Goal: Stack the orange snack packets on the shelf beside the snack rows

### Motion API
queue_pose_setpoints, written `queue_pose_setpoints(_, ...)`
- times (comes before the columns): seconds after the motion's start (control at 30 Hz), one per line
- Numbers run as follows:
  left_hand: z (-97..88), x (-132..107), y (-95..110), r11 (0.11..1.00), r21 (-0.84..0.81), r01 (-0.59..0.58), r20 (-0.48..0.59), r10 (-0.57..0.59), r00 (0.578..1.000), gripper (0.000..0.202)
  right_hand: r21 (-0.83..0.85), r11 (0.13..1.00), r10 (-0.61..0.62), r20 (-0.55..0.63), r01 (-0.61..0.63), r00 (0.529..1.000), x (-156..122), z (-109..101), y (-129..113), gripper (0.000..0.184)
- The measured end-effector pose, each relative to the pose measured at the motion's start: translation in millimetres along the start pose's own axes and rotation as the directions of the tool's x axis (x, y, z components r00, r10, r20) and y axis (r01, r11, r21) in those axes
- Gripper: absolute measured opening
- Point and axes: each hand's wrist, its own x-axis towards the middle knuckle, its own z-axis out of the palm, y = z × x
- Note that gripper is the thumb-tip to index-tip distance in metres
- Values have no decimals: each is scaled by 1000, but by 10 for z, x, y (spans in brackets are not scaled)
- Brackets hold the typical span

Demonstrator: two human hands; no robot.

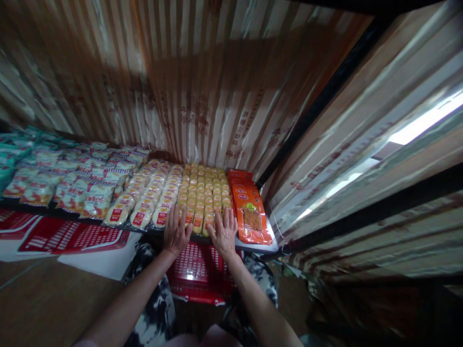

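Note:
My left hand (pixel 176 233) and my right hand (pixel 224 233) lie flat with fingers stretched out, side by side at the front edge of a low shelf (pixel 258 248). Both rest against the near ends of rows of yellow round snack packs (pixel 203 190). Left of these lie rows of pale round cakes in clear wrappers with red labels (pixel 150 200). Just right of my right hand are orange snack bags (pixel 249 207). Neither hand holds anything.
Further left on the shelf lie white-and-red bags (pixel 87 190) and green packs (pixel 10 154). A red plastic basket (pixel 197 274) sits below between my knees. Striped plastic sheeting (pixel 202 86) hangs behind and to the right. Red-and-white printed sheets (pixel 68 236) lie at lower left.

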Motion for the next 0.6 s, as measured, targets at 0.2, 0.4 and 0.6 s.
queue_pose_setpoints(0.2,-10,47,86,999,4,-52,35,52,998,57,14,996,-84,12,83,996,215,-73,-44,54)
queue_pose_setpoints(0.4,25,87,147,998,15,-67,114,65,991,55,4,995,-96,34,96,995,238,66,-64,51)
queue_pose_setpoints(0.6,-29,106,170,997,15,-73,98,71,993,50,13,994,-111,25,111,993,234,21,-71,51)
